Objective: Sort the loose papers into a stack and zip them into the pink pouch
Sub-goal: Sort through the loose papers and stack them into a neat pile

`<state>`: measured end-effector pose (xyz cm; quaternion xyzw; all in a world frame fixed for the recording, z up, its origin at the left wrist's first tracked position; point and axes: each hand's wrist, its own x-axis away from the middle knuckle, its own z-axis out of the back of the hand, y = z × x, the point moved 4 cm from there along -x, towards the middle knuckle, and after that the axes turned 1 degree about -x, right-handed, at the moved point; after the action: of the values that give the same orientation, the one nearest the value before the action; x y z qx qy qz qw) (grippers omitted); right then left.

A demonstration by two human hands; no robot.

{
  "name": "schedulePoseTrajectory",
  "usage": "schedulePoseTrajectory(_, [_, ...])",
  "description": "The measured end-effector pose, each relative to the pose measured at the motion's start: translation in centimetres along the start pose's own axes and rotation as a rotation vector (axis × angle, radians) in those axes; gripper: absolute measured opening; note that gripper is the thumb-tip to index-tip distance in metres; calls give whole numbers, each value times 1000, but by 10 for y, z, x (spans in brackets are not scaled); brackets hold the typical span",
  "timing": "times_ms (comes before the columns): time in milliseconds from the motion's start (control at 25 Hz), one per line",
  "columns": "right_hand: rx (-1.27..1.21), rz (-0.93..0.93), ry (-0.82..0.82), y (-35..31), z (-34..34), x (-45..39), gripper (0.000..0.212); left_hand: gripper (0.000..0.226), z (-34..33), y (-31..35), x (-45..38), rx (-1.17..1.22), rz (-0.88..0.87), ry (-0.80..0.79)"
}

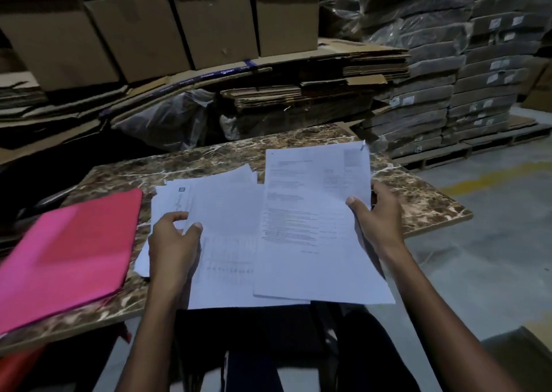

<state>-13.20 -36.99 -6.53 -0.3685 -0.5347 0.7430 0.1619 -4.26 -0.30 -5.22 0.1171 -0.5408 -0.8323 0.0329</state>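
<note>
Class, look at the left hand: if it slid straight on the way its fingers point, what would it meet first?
Probably more loose papers: the left hand already rests on them, fingers pointing away up the marble table. Beyond the sheets lies bare tabletop; depth is hard to judge.

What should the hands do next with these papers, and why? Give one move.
Probably slide the printed sheets, pinched at their edge by the right hand, left onto the fanned pile under the left hand. The papers lie in two overlapping groups, and the pink pouch waits untouched.
</note>
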Motion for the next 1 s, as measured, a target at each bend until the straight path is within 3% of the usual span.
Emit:
schedulePoseTrajectory(280, [-10, -7, -194, 2, -41, -17, 30, 15, 31, -12, -11, -59, -132, -20])
schedulePoseTrajectory(640, [-33, -69, -246, 8, -53, -28, 29, 9, 57, 2, -48, -40, -137, 166])
schedulePoseTrajectory(840, [-40, -66, -252, 7, -52, -26, 30, 34, 43, -17, -85, -266, 8, 145])
schedulePoseTrajectory(1000, [-23, -67, -248, 11, -50, -27, 31, 54, 32, -20, -82, -418, -53, 130])
